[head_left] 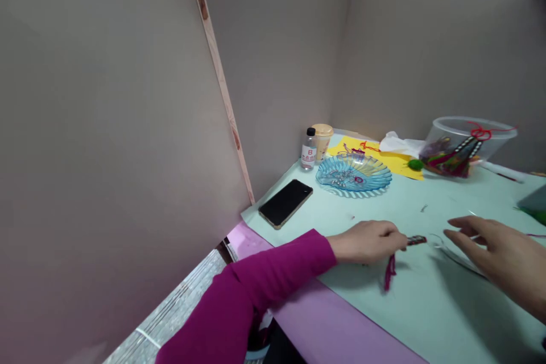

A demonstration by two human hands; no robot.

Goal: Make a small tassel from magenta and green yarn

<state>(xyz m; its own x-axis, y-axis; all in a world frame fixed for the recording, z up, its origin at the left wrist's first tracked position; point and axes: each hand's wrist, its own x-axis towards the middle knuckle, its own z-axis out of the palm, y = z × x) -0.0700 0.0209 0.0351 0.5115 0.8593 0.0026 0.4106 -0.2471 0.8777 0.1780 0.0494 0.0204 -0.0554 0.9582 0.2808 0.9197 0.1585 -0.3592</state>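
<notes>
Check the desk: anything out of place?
The clear plastic bowl at the back right looks odd: it appears tipped, with a red cord looped over its rim and a multicoloured woven piece bulging toward its edge. A small loose scrap also lies on the pale green mat.

1. A stretch of pale green mat (409, 205) lies open from the left hand (364, 242) up to the glass dish (354, 177) (just a few tiny scraps on it).
2. The phone (285, 203) and dish block the way to the bottle (309, 151) and cup (322, 137).
3. The plastic bowl (469, 136) stands beyond the right hand (490, 253).
4. Grey board walls (277, 68) close the left and back.
</notes>
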